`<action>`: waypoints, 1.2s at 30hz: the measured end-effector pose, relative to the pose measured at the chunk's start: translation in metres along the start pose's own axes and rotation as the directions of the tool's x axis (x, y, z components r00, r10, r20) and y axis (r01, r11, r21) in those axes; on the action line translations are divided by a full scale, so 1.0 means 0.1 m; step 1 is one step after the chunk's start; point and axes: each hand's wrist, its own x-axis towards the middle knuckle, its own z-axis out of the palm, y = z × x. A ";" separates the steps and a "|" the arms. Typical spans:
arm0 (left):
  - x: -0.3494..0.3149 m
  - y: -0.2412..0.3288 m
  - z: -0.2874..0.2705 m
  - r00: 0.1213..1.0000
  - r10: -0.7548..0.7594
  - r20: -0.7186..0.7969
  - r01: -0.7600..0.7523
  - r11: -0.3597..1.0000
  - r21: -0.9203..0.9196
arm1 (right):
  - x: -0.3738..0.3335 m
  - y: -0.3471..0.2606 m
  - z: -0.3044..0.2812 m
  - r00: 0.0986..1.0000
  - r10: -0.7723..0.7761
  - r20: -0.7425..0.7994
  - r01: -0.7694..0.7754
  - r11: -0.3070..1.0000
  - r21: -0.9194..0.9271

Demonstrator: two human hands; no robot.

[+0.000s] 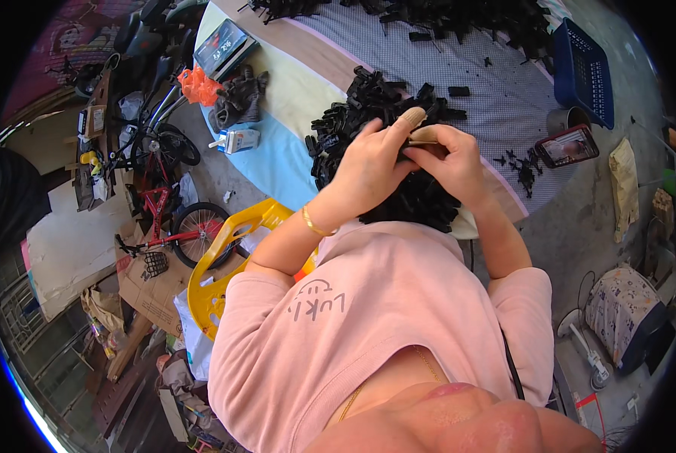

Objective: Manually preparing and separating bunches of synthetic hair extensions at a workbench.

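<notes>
Both my hands meet above a heap of small black plastic parts (334,140) close in front of my body. My left hand (372,162) has bent fingers, a tan finger cover on one of them and a gold bracelet at the wrist. My right hand (457,162) pinches from the other side, with its thumb and forefinger together. Between the fingertips shows a thin dark edge of a small piece (421,143); the fingers hide most of it, and its kind is not plain.
More black parts (458,19) lie at the cloth's far side. At right are a blue plastic basket (584,72), a phone (567,146) and small black scraps (524,167). At left are a box (224,49), an orange bag (199,86), a yellow chair (209,283) and a red bicycle (157,204).
</notes>
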 end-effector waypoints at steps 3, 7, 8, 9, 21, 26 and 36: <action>0.00 -0.11 -0.28 0.971 0.073 0.228 -0.007 0.960 -0.279 | -0.03 0.01 -0.20 0.984 0.085 0.155 -0.126 0.951 0.281; 0.02 -0.21 -0.29 0.920 0.125 0.370 0.236 0.578 -0.781 | -0.06 0.03 -0.36 0.939 0.115 0.324 -0.251 0.873 0.418; 0.02 -0.27 -0.23 0.899 0.088 0.430 0.384 0.318 -0.867 | -0.04 0.01 -0.34 0.939 0.117 0.323 -0.252 0.872 0.418; 0.04 -0.31 -0.14 0.929 0.106 0.354 0.317 0.260 -0.912 | -0.02 -0.03 -0.31 0.952 0.062 0.301 -0.202 0.864 0.461; 0.01 -0.29 0.04 0.934 -0.214 0.285 0.336 0.261 -0.905 | 0.00 -0.05 -0.06 1.000 0.002 0.001 -0.002 0.958 0.288; -0.03 -0.22 0.05 0.943 -0.306 0.129 0.255 0.419 -0.871 | -0.01 -0.07 0.03 0.999 -0.012 -0.035 0.015 0.995 0.096; -0.05 -0.23 0.07 0.971 -0.229 -0.072 0.136 0.773 -0.620 | 0.05 -0.13 0.03 1.000 0.008 0.016 -0.009 0.998 0.059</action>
